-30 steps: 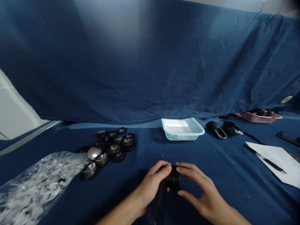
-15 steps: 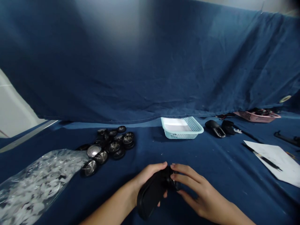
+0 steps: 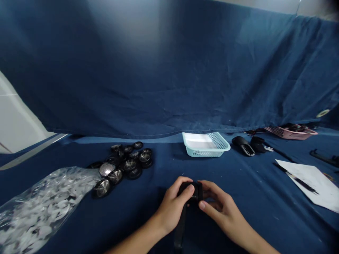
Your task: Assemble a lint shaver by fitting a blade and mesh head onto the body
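Observation:
Low in the middle of the view, my two hands hold a black handled device (image 3: 180,225) that looks like a fabric shaver. My left hand (image 3: 173,204) is closed around its head, the thumb lying across the top. The handle points down toward me, narrow edge up. My right hand (image 3: 221,208) grips the dark round end of the head from the right, between thumb and fingers. Part of that end is hidden by my fingers. To the left lies a pile of round black caps (image 3: 129,165) with metal faces; one shows a silver perforated disc (image 3: 107,169).
A clear bag (image 3: 50,208) of white plastic pieces lies at the left. A light blue basket (image 3: 205,152) holding white sheets stands at the back. Black device parts (image 3: 243,145), a pink basket (image 3: 291,134) and white paper (image 3: 315,183) with a pen-like tool are to the right.
The device has been turned, so its broad handle face no longer shows and the handle points down. My left hand has shifted onto the head; my right fingers have closed around its end.

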### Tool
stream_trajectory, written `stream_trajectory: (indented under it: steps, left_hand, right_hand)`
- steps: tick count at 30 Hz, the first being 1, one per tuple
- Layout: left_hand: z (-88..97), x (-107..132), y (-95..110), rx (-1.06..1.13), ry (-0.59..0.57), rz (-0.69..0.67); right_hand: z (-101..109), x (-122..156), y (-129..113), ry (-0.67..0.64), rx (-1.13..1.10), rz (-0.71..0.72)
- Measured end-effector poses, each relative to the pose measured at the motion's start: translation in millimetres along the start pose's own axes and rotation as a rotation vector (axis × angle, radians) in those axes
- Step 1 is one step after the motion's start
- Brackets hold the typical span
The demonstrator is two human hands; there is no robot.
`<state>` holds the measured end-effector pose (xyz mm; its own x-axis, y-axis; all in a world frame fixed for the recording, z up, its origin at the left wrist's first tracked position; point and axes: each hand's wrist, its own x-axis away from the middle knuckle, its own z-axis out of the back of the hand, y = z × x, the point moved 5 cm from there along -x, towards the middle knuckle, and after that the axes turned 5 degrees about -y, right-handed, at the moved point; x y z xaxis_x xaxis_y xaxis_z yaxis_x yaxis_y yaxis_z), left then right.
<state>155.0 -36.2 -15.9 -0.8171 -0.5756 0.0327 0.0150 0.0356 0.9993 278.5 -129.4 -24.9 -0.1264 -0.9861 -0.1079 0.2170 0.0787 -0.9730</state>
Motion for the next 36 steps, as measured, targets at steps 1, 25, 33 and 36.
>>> stream_trajectory:
  steps: [1,25,33,36]
  left_hand:
    - [-0.2,0,1,-0.005,-0.006,0.007]
    - [8.7,-6,-16,0.181,-0.095,0.364]
    - [1.8,2,11,-0.199,0.000,-0.030]
    - [-0.2,3,7,-0.139,-0.020,-0.024]
  right_hand:
    - [1,1,-2,-0.007,0.031,0.016]
    - [-1,9,-2,-0.109,0.389,0.098]
    - [-3,0,2,-0.049,-0.180,-0.100]
    - [-1,1,-5,-0.076,-0.136,-0.075]
